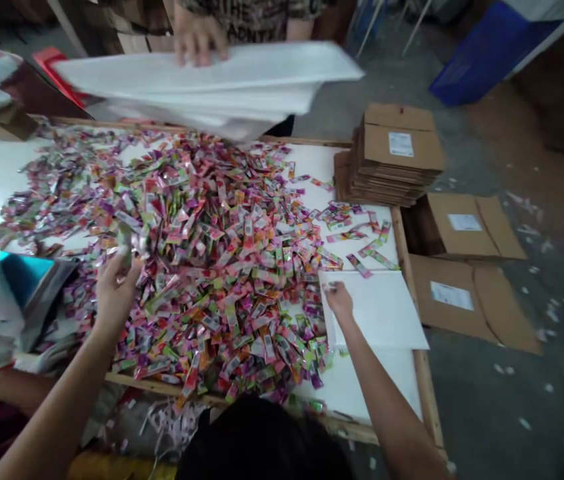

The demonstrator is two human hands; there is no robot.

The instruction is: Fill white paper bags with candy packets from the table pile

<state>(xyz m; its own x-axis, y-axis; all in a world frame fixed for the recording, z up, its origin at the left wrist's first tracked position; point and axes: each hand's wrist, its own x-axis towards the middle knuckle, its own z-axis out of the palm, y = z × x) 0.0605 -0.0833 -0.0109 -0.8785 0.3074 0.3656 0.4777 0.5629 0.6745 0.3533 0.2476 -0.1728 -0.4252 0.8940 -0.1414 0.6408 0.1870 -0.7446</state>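
Note:
My left hand (pixel 115 283) is over the left part of a large pile of small colourful packets (pixel 232 253). Its fingers pinch a few shiny packets (pixel 132 237), blurred by motion. Near the table's right edge, my right hand (pixel 341 301) has its fingers curled on the left side of a flat white bag or box (pixel 382 310), whose kind I cannot make out fully. That white thing lies on the table with its right corner over the wooden rim (pixel 409 283).
Across the table, a person's hand (pixel 201 40) holds white sheets (pixel 212 73). Stacked cardboard boxes (pixel 402 143) stand at the back right, with more boxes (pixel 472 300) below. A neighbour's gloved hand (pixel 47 357) is at the left, near a blue-lined open package (pixel 25 273).

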